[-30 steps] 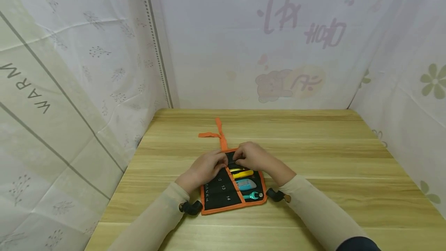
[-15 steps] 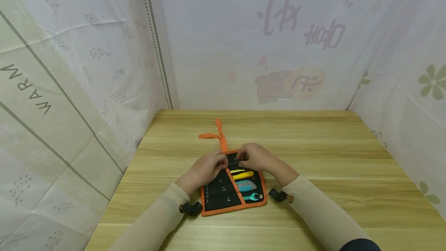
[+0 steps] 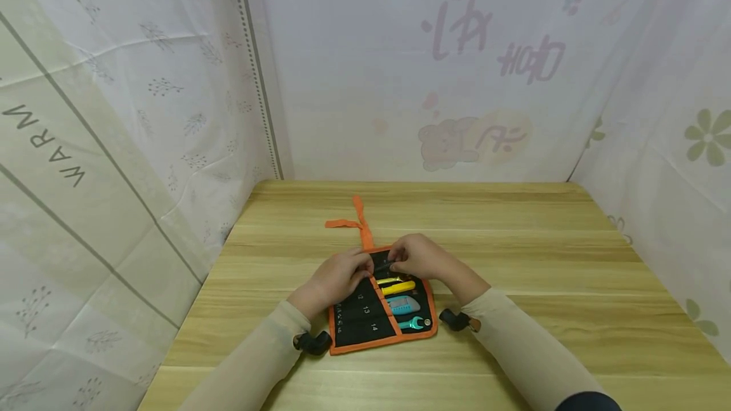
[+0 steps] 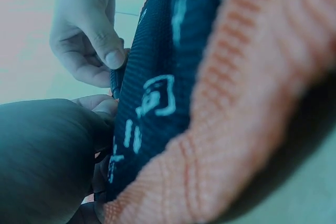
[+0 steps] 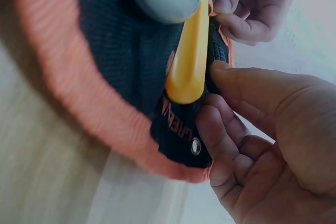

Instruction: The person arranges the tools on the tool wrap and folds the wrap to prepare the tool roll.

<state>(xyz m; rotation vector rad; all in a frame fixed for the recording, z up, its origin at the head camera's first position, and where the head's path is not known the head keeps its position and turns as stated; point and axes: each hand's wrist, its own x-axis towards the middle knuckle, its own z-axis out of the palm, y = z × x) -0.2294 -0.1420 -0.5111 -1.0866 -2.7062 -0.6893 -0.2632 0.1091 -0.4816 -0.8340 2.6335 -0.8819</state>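
A black fabric tool pouch (image 3: 351, 321) with orange trim lies unfolded. Its pockets hold a teal wrench (image 3: 414, 323), a light-blue utility knife (image 3: 404, 304) and a yellow-handled tool (image 3: 398, 287); another yellow item (image 3: 389, 280) lies just above that. At the upper pockets, my left hand (image 3: 337, 276) pinches the orange-edged pocket rim. My right hand (image 3: 421, 257) pinches a slim black ribbed piece (image 5: 216, 51) between thumb and fingers, beside the yellow handle in the right wrist view. Its lower end is hidden, so its kind cannot be told.
Orange tie straps (image 3: 362, 221) extend from the pouch's far edge across the wooden table (image 3: 514, 233). Printed curtains (image 3: 354, 68) hang behind the table and along both sides. Each sleeve carries a small black wrist camera (image 3: 313, 342).
My right hand has shifted slightly to the right over the upper pockets, and more of the dark piece shows by its fingertips. My left hand keeps its place at the pocket rim.
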